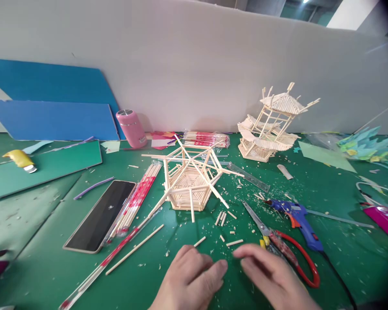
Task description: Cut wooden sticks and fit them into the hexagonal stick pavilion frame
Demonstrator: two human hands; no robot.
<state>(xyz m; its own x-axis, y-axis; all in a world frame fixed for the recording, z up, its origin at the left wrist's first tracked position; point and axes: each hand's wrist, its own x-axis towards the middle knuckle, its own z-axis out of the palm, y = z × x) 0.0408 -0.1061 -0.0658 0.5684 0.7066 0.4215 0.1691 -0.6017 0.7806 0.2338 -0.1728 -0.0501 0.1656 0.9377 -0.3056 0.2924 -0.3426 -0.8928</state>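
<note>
My left hand [192, 280] lies near the table's front edge, fingers curled down onto the green mat [51, 267]; what they press on is hidden. My right hand [271, 275] is beside it, fingers stretched towards the left hand, blurred, with nothing visible in them. Short cut sticks [234, 243] lie just beyond the fingertips. Farther back stands a hexagonal stick frame [189, 181]. Red-handled scissors [284, 247] lie right next to my right hand.
A blue glue gun [297, 217], a clear ruler [248, 177] and a finished stick pagoda [271, 125] are at right. A phone [100, 215], packs of wooden sticks [134, 202], a pink bottle [131, 128] and blue boards [51, 116] are at left.
</note>
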